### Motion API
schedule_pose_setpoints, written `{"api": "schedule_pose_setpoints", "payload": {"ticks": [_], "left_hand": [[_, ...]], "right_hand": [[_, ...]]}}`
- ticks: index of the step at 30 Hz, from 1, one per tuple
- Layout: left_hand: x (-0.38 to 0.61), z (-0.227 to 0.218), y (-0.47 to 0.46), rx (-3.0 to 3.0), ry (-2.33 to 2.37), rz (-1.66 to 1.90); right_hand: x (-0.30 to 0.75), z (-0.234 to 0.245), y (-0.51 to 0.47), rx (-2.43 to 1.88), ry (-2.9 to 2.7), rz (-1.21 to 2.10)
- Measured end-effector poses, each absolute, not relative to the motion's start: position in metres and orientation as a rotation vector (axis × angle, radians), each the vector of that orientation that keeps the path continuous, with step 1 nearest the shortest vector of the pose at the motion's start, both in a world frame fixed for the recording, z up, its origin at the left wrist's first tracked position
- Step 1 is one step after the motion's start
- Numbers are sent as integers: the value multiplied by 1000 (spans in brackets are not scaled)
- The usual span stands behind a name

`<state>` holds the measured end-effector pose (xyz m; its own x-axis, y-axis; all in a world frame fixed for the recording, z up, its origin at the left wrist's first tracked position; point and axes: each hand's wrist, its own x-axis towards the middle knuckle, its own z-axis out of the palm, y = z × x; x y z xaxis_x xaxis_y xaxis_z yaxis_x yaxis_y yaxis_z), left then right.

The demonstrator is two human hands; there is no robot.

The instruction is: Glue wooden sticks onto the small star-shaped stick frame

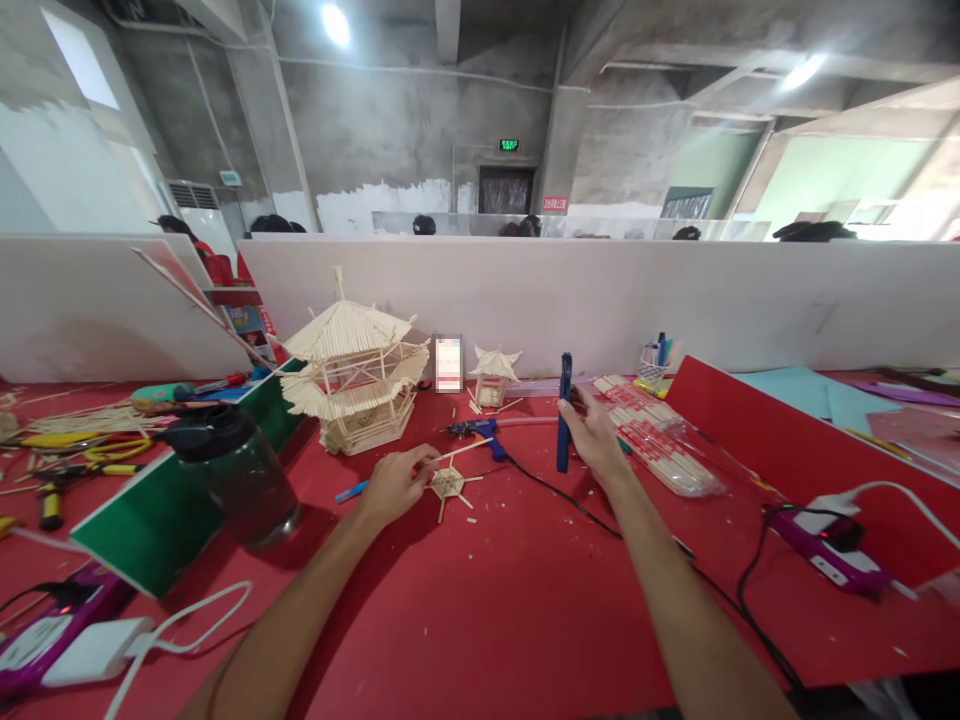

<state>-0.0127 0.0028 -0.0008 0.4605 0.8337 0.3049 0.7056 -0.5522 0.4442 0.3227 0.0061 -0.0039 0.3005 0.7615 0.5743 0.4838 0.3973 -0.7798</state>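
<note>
My left hand [403, 485] pinches a thin wooden stick [469, 448] that points right, just above a small six-sided stick piece [448, 484] with spokes lying on the table. My right hand [592, 430] grips a long, narrow dark blue object [565, 415], held upright; its exact kind I cannot make out. Between the hands and a little beyond lies a blue glue gun [491, 440], its black cord running to the right. Close to my left hand rests a blue pen-like item [351, 492]. Farther back stand a two-tiered stick pavilion [360, 375] and a small one [493, 376].
Packs of sticks [660, 440] lie right of my right hand, with a pen holder [655, 368] behind. A dark water bottle [236, 480] stands at left by a green board [150, 520]. Power strips [832, 560] flank the red table [480, 620]; a white partition [525, 290] closes the back.
</note>
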Motion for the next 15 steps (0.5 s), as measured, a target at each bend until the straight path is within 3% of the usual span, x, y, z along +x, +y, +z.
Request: {"api": "schedule_pose_setpoints", "payload": {"ticks": [4, 15], "left_hand": [[-14, -1, 4, 2472, 1327, 731], [-11, 3, 0, 2448, 1357, 722]], "right_hand": [[310, -16, 10, -1296, -1319, 341], [276, -44, 31, -1343, -1506, 168]]}}
